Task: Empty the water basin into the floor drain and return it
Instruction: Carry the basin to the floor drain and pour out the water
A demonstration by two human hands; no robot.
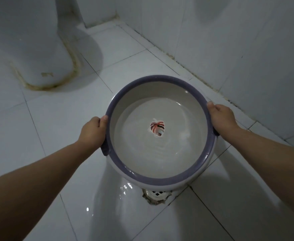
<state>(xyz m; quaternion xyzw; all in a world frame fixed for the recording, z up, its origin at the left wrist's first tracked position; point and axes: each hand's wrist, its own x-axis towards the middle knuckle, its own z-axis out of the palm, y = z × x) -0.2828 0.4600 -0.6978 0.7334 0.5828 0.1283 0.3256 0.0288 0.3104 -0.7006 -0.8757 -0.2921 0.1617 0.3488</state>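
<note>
A round white water basin (pixel 160 180) with a purple rim hangs above the tiled floor in the middle of the head view. Rippling water lies in it, over a red leaf picture on its bottom. My left hand (pixel 93 132) grips the rim's left side by a small purple handle. On the opposite side, my right hand (pixel 221 117) grips the rim. A white floor drain (pixel 157 193) shows just under the basin's near edge, partly hidden by it. The tiles beside the drain glisten wet.
A white toilet base (pixel 38 54) with stained sealant stands at the upper left. A tiled wall (pixel 247 49) runs along the right, meeting the floor close behind the basin. Open floor tiles (pixel 47 119) lie to the left and in front.
</note>
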